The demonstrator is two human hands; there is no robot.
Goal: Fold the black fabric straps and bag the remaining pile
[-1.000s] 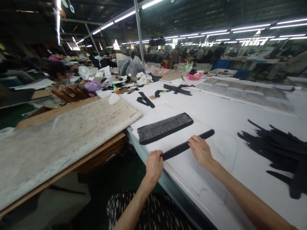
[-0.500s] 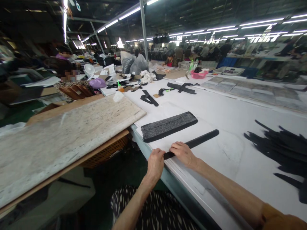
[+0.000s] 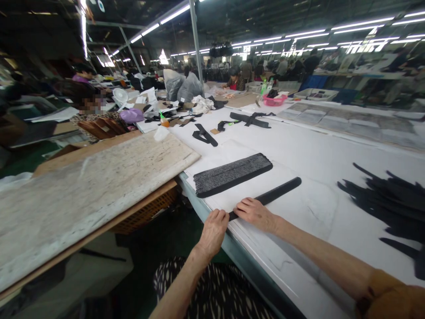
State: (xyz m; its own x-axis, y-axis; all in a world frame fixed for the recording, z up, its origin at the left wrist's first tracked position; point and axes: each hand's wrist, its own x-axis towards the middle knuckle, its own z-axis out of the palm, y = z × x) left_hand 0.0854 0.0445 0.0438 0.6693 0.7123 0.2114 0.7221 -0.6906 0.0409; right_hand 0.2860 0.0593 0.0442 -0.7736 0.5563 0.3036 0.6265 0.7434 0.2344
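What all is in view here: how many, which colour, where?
Strip: one, black, table's near edge
Stack: one, grey topped, black sided, beyond strip
Pile: count unclear, black, right
Cut pieces: several, black, mid-table
Near table: one, white, centre to right
Board: one, pale, left
Orange bottle: one, orange, beyond board
Purple bag: one, purple, beyond board
Grey bags: two, grey, background
Basin: one, pink, table's far side
Lights: many, white, overhead
Other people: several, varied clothing, background
Left hand: one, bare, strip's near end
Right hand: one, bare, on strip

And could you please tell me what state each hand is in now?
Left hand: closed on the near end of the black strip.
Right hand: laid over the same strip; whether it grips cannot be told.
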